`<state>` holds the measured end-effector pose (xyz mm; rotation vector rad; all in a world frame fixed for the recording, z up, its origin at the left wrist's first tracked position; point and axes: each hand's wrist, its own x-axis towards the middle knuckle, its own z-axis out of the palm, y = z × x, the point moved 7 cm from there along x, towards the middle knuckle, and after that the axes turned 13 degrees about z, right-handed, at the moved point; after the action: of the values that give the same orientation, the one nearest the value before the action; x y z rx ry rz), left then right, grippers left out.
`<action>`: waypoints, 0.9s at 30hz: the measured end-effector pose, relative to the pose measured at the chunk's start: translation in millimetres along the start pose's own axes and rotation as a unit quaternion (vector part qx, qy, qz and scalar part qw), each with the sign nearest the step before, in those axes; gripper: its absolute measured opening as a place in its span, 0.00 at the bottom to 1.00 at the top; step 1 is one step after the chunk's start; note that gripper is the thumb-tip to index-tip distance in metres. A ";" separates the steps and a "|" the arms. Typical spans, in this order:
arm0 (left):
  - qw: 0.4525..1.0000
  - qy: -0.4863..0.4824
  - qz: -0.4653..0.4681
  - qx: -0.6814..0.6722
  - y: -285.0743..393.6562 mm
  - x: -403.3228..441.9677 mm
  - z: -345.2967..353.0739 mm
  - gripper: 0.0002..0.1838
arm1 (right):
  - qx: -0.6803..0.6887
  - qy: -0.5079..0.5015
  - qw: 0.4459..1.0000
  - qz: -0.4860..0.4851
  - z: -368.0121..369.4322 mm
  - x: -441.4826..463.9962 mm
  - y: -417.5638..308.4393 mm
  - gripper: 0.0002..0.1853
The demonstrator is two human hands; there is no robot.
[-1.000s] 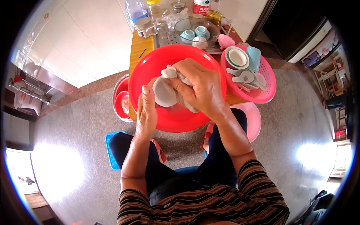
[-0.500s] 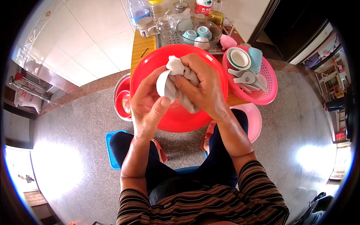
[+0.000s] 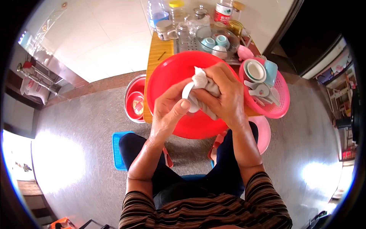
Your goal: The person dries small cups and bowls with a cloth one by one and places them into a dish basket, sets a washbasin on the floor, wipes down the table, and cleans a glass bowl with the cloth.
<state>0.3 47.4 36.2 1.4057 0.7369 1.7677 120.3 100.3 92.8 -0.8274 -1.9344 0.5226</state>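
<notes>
You've room over far-L part of red basin (image 3: 198, 129), past your L hand (image 3: 167, 110), & over its near part. Pink basket (image 3: 283, 97) w/ dishes (image 3: 260, 91) blocks low pass on R; glass bowl (image 3: 233, 48) + jars (image 3: 164, 29) block far side.

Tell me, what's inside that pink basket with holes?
The pink basket holds nested bowls, a light-blue container and some white spoons. The pile covers part of the bottom, so anything underneath cannot be seen.

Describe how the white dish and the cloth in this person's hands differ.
The white dish has a smooth, firm curve; the cloth is bunched and crumpled. The dish is in the left hand, the cloth in the right hand. The dish is plain white, while the cloth looks partly greyish. Both are held above the red basin.
</notes>
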 end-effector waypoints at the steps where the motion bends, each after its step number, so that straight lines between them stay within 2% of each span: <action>1: 0.999 -0.001 -0.049 -0.018 -4.0 -3.0 -2.2 0.35 | 0.000 -0.015 1.000 0.005 -2.4 0.3 -3.5 0.14; 4: 0.997 0.009 -0.070 -0.022 -7.0 -2.4 -6.3 0.35 | 0.048 -0.027 0.998 0.036 2.1 2.0 3.3 0.13; 5: 0.999 0.017 -0.037 0.022 -4.1 -0.4 -6.4 0.37 | 0.095 -0.042 0.992 0.075 6.7 1.9 6.8 0.13; 8: 0.998 0.037 -0.004 0.040 0.8 2.8 -9.3 0.39 | 0.139 -0.091 0.981 0.100 15.3 1.0 7.3 0.12; 10: 0.999 0.017 -0.024 0.037 -1.7 2.0 -6.6 0.41 | 0.111 -0.067 0.984 0.118 13.3 1.0 10.6 0.11; 12: 0.997 -0.021 0.054 0.054 9.6 6.5 4.7 0.42 | 0.084 -0.041 0.987 0.133 9.6 2.1 15.4 0.11; 14: 0.995 -0.030 0.061 0.069 5.1 5.1 7.1 0.43 | 0.072 -0.047 0.987 0.135 11.7 2.7 18.5 0.11; 17: 0.997 0.038 0.037 0.064 6.9 5.8 -5.6 0.41 | 0.051 -0.070 0.987 0.138 15.7 0.1 16.1 0.12; 21: 0.999 0.027 0.018 0.033 -1.5 3.6 -18.6 0.39 | 0.037 -0.078 0.989 0.118 17.4 -2.1 13.7 0.13; 24: 1.000 0.011 0.007 -0.022 4.2 6.2 -8.2 0.38 | 0.044 -0.073 0.987 0.133 14.4 0.5 16.3 0.14; 27: 0.998 0.044 0.030 0.015 2.4 5.4 -7.3 0.38 | 0.071 -0.097 0.975 0.186 14.8 0.6 24.2 0.15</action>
<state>-7.9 50.7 39.3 1.3907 0.7781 1.8809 115.0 117.0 70.4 -1.0863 -1.8954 0.9865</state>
